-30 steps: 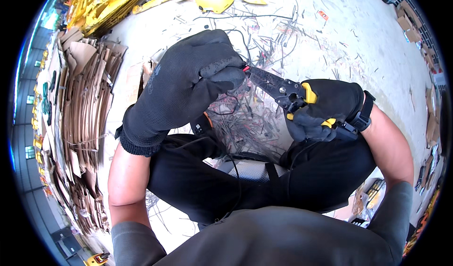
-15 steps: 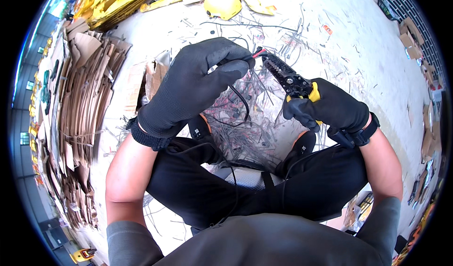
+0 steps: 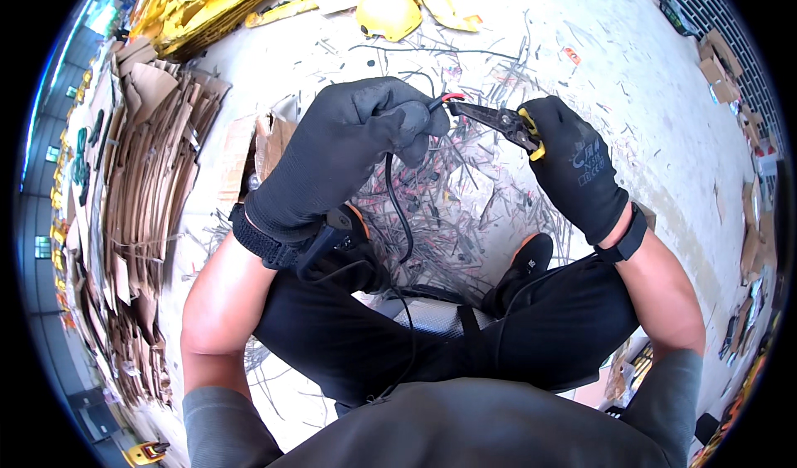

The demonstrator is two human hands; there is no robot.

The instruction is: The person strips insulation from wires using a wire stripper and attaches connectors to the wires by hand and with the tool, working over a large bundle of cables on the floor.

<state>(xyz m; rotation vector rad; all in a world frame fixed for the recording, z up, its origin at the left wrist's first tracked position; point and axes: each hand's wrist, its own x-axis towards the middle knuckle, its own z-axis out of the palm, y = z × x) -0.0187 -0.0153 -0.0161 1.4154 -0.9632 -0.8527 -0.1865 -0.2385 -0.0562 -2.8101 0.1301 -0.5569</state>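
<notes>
My left hand point(image 3: 357, 132), in a black work glove, pinches a black cable point(image 3: 397, 206) near its end. A red inner wire point(image 3: 452, 98) sticks out past the fingertips, and the rest of the cable hangs below the hand. My right hand point(image 3: 581, 156), gloved alike, is closed round the yellow handles of a black wire stripper point(image 3: 498, 121). The tool's tip points left and meets the exposed wire end; whether its jaws grip the wire is too small to tell.
Cut cable scraps point(image 3: 440, 235) litter the floor between my shoes. Stacked flattened cardboard point(image 3: 149, 161) stands at the left, with an opened cardboard box point(image 3: 270, 140) nearer. A yellow helmet point(image 3: 388, 14) and yellow sheet pieces point(image 3: 207, 3) lie at the far side. More boxes point(image 3: 721, 73) line the right.
My right hand has turned and risen, so the wire stripper lies flatter and is seen side-on. The red wire now bends at the tool's tip. My left hand has rotated slightly.
</notes>
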